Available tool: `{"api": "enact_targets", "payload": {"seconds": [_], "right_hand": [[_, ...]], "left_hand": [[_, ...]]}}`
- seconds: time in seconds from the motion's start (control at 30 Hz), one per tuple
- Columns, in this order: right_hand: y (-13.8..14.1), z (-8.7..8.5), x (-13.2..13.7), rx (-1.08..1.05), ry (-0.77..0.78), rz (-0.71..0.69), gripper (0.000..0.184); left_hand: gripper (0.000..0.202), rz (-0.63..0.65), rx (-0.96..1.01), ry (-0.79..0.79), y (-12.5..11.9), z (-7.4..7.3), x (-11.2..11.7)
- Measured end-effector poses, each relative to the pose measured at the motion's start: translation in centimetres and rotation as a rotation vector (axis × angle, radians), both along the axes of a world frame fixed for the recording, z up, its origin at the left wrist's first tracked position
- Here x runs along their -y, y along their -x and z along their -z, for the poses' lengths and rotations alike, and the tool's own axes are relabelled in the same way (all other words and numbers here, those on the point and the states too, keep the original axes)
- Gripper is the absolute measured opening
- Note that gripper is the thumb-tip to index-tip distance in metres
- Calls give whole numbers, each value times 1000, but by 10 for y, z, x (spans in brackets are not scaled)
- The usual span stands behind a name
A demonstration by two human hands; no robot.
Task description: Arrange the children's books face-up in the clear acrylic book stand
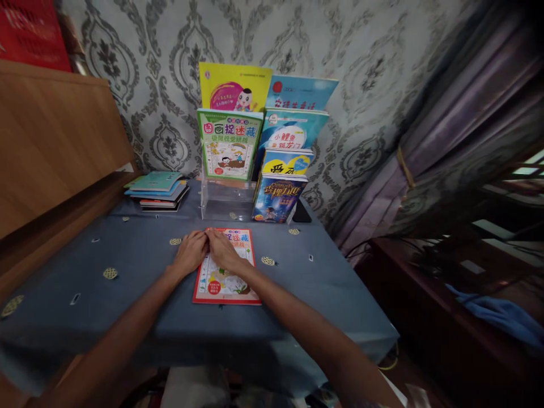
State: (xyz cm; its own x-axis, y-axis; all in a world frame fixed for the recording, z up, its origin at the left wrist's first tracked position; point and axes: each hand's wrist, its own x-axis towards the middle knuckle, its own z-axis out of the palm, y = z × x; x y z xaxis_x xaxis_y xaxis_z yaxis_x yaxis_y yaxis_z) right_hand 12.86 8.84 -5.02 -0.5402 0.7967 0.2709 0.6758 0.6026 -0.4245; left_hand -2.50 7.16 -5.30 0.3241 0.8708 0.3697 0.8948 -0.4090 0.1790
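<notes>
A red-bordered picture book (236, 283) lies flat near the front of the table, cover up. At its upper left corner my left hand (192, 252) is closed, with bent fingers at the book's left edge. My right hand (223, 250) reaches across the cover to that same corner, its fingers pressed together and meeting the left ones. Both hands hide part of the title, and the fingertips are hard to make out. Behind them stands a clear acrylic book rack (227, 201) bearing a green picture book (229, 147) and a dark blue book (278, 198).
A blue patterned cloth (314, 294) covers the table. Several books form a stack (159, 187) at the back left, beside a wooden panel (55, 141). A yellow book (233, 85) tops the rack. A dark phone-like object (302, 211) lies right of it. Purple curtains (408, 136) hang at right.
</notes>
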Motion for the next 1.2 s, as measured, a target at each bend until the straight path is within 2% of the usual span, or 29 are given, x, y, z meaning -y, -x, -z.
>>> {"api": "enact_targets", "payload": {"seconds": [0.07, 0.17, 0.47, 0.63, 0.87, 1.03, 1.2], "right_hand": [[5, 2, -5, 17, 7, -16, 56], [-1, 5, -8, 51, 6, -11, 57], [-61, 6, -11, 105, 42, 140, 52], [-95, 2, -12, 48, 61, 190, 51], [-113, 7, -29, -196, 214, 163, 47], [-124, 6, -43, -449, 365, 106, 46], [-129, 2, -43, -496, 383, 97, 43]], "left_hand": [[30, -20, -26, 9, -1, -4, 2], [30, -50, -55, 7, -4, -9, 5], [38, -90, -64, 6, -8, -10, 6], [40, -54, 19, 26, -4, -3, 2], [43, -31, 45, 75, 2, 4, -3], [48, 111, -31, 170, 6, -1, -6], [52, 315, -104, 288, -4, -11, -17]]}}
